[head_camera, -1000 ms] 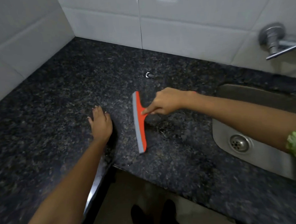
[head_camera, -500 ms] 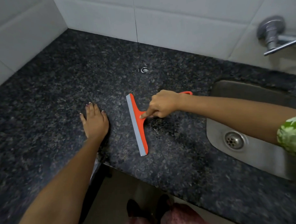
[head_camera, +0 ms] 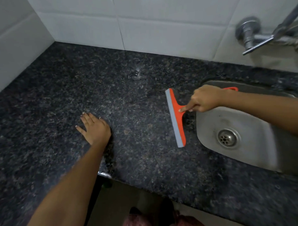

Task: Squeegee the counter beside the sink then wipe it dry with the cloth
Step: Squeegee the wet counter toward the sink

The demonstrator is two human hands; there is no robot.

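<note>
Stroke: as the blade nears the basin's edge, the orange squeegee (head_camera: 176,118) is held on the dark granite counter (head_camera: 146,163), its grey rubber edge facing away from the sink (head_camera: 247,151) and its blade just beside the rim.
Right hand: the right hand (head_camera: 204,100) is closed around the handle, with the forefinger laid forward along the neck, presumably so that pressure is carried down onto the blade; the handle's looped end is seen poking out behind the wrist.
Left hand: the left hand (head_camera: 94,130) is spread flat and empty on the stone, fingers apart, well clear of the blade; bracing the body seems the likely reason.
Water: a small puddle (head_camera: 135,75) is caught glinting near the back wall, not yet reached by the blade.
Cloth: no cloth is seen anywhere in view, so the drying step is judged not yet started.
Tap: a wall-mounted tap (head_camera: 253,36) is fixed above the basin, no water seen running.
Writing: no brand, label or lettering can be read on the tool, the basin or the tiles.
</note>
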